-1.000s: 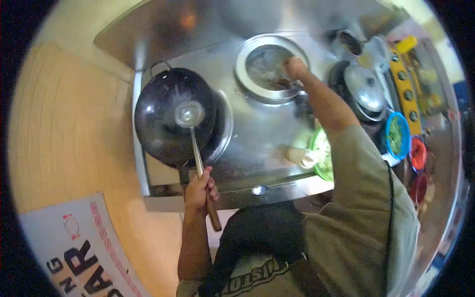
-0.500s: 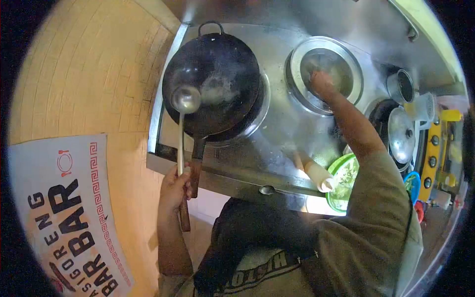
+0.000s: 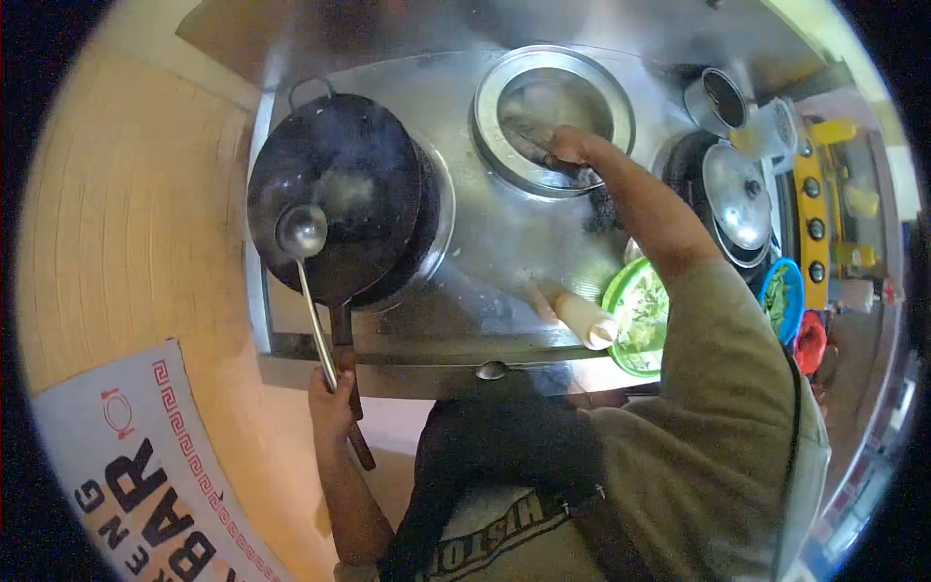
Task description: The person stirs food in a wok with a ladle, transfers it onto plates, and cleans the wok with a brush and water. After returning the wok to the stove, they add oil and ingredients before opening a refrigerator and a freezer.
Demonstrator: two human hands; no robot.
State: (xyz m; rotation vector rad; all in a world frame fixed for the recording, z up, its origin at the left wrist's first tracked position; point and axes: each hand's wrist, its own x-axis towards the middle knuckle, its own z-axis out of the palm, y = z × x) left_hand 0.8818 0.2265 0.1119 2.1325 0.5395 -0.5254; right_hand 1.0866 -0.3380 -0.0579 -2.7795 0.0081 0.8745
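Fingers of the left hand [image 3: 333, 405] clamped round the ladle [image 3: 315, 291] handle; its bowl sits over the near rim of the black wok [image 3: 364, 189], which steams on the steel stove [image 3: 504, 252]. Right hand [image 3: 570, 148] closed on a dark utensil inside the round basin [image 3: 553, 116].

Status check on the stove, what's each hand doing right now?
Left hand shut on ladle, bowl at the wok rim. Right hand down in the steel basin, grip unclear. Wok steaming, nothing blocking it.
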